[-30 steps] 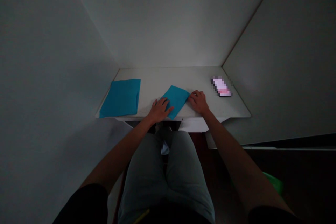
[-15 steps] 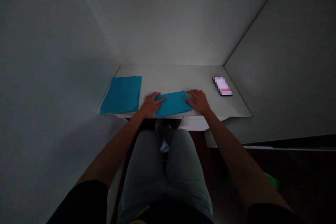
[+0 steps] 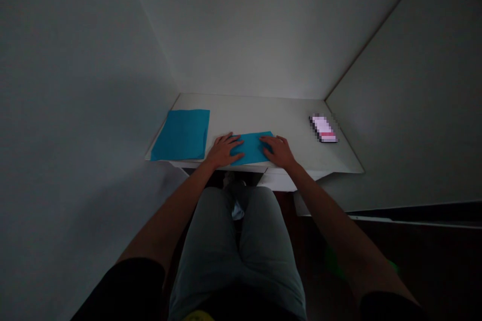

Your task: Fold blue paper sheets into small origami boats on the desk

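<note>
- Through the head view I have the smaller blue sheet point(image 3: 251, 148) at the near edge of the white desk point(image 3: 241, 110), about midway along; whether it is paper or cloth I cannot tell.
- My left hand point(image 3: 223, 152) rests over the sheet's left end, fingers loosely spread and pressing from above, not clenched.
- My right hand point(image 3: 279, 151) lies over the right end, fingers lightly bent and apart, with nothing visibly pinched.
- How far along: I judge the smaller sheet to be mid-handling, lying flat as a neat rectangle with both hands on it. Whether it is folded, and in how many layers, I cannot make out.
- What is left: I judge that this sheet is not yet released. The larger blue sheet point(image 3: 183, 134) lies flat at the desk's left side, apart from both hands.
- Count: two blue sheets in view, one smaller and one larger; a line along the larger one's right edge hints at layers I cannot count.
- Also one smartphone point(image 3: 323, 128), at the far right, its screen pixelated; one desk; two hands.
</note>
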The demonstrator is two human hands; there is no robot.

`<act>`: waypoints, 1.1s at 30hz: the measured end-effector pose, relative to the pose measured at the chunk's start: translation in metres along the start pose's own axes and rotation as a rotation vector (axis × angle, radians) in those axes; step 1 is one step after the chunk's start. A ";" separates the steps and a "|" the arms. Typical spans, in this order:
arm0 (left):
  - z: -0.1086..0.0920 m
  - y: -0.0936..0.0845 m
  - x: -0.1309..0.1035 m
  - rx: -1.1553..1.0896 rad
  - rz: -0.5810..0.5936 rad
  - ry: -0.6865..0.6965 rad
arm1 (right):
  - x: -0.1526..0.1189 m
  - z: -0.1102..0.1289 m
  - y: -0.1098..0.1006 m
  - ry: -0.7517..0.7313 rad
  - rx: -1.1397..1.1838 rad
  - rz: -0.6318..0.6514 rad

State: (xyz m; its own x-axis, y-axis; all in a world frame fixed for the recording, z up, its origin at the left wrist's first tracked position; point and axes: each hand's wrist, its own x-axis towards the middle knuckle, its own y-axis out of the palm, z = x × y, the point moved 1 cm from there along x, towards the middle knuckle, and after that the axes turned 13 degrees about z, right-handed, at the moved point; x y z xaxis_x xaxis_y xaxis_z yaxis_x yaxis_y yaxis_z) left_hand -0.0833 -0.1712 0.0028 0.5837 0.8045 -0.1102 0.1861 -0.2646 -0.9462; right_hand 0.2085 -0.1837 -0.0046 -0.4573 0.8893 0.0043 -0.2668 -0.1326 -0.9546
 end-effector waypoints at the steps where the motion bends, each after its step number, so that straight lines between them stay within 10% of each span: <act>1: -0.001 -0.001 0.000 0.008 0.012 0.010 | 0.006 0.013 0.006 -0.052 0.015 0.053; 6: -0.003 -0.002 -0.001 0.032 0.035 0.020 | 0.027 0.052 0.028 -0.124 0.008 0.131; 16: -0.005 -0.002 -0.003 0.059 0.058 -0.007 | -0.015 -0.053 -0.004 0.097 -0.037 0.161; 29: -0.059 0.014 0.022 0.030 -0.029 -0.038 | -0.020 -0.049 -0.005 0.139 -0.032 0.098; 33: -0.039 0.016 0.021 0.005 0.012 -0.123 | -0.019 -0.049 -0.005 0.137 -0.035 0.110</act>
State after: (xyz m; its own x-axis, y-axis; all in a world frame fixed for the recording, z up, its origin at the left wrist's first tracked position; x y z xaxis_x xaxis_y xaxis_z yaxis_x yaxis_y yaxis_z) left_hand -0.0378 -0.1793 -0.0028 0.4845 0.8604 -0.1579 0.1754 -0.2724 -0.9461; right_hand 0.2600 -0.1788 -0.0142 -0.3618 0.9218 -0.1394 -0.1906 -0.2195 -0.9568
